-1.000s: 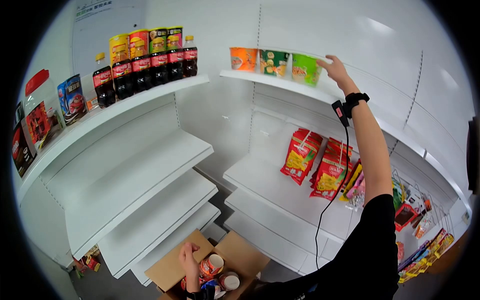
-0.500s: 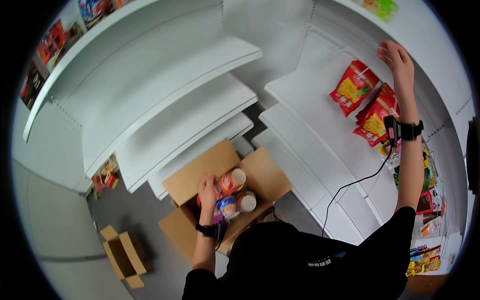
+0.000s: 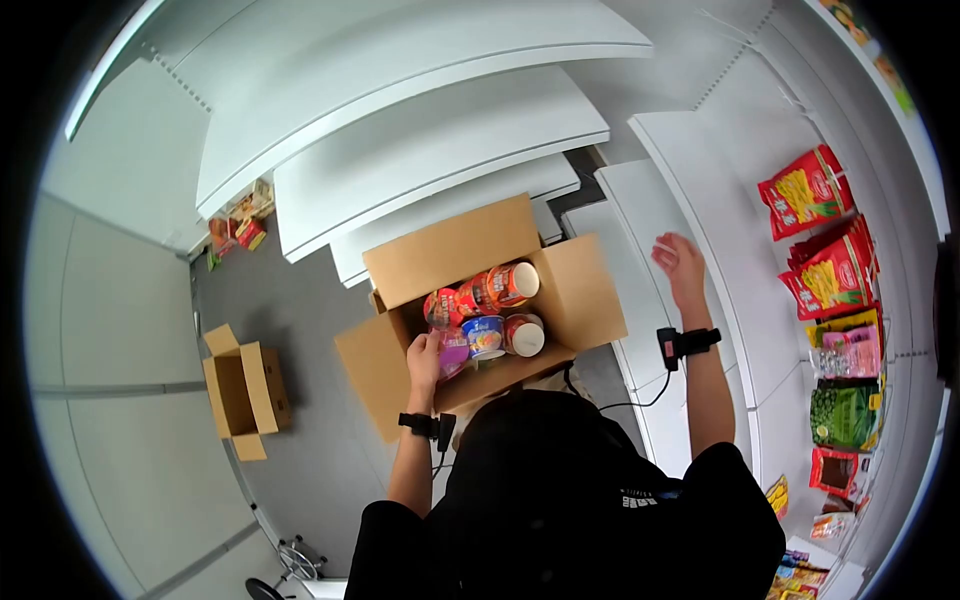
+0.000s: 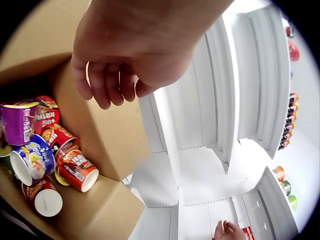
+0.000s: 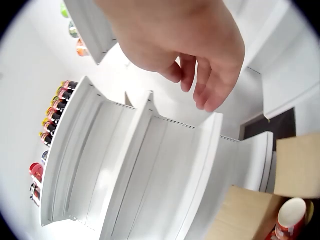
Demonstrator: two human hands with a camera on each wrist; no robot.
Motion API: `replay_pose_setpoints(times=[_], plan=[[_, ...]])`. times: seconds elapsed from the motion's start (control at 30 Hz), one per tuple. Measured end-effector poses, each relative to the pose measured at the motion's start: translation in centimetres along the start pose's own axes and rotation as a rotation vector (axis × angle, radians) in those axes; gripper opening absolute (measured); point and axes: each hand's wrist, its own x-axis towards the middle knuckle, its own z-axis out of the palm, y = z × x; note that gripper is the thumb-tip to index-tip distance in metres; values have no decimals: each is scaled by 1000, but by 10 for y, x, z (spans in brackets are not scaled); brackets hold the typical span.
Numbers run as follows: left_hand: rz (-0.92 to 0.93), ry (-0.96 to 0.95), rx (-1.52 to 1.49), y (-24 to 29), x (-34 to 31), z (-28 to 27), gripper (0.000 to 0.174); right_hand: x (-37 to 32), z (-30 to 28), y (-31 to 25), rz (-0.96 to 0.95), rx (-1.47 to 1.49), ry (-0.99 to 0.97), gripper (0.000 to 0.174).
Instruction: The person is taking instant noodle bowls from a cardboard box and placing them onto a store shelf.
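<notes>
An opened cardboard box (image 3: 450, 250) in the head view holds several paper instant-noodle cups. Among them are a red cup (image 3: 500, 287), a blue cup (image 3: 483, 336), a purple cup (image 3: 453, 350) and one whose pale end (image 3: 524, 338) faces up. My left hand (image 3: 424, 360) is over the box's left side, overlapping the purple cup; in the left wrist view this hand (image 4: 135, 55) has loosely bent fingers and holds nothing. To the right of the box, my right hand (image 3: 680, 265) is empty above the low shelves, its fingers relaxed in the right wrist view (image 5: 185, 50).
White shelves (image 3: 440, 130) rise beyond the box and along the right. Red snack bags (image 3: 815, 190) hang at the right. A smaller open carton (image 3: 262, 385) stands on the floor at left. Cola bottles (image 5: 57, 107) line an upper shelf. A cable (image 3: 640, 405) trails from my right wrist.
My right hand has come down from the green cup on the upper shelf toward the box, empty. The head view has tilted down to the box. My left hand stays by the box.
</notes>
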Motion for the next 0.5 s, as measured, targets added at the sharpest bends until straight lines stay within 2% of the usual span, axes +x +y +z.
replay_pose_setpoints(times=[0.07, 0.17, 0.27, 0.33, 0.4, 0.5], plan=[[-103, 16, -83, -12, -5, -14, 30, -6, 2, 31, 153, 92, -13, 28], [-287, 29, -24, -42, -1, -32, 25, 1, -6, 89, 410, 299, -12, 26], [-408, 30, 10, -83, 6, -44, 23, 0, 0, 138, 612, 318, 15, 26], [-447, 67, 12, -91, 2, -43, 22, -9, 6, 167, 726, 318, 12, 27], [-500, 100, 30, -104, 4, -40, 21, -19, 9, 186, 808, 296, -3, 29], [-621, 5, 115, -130, 15, -44, 23, -35, 16, 185, 869, 301, 17, 31]])
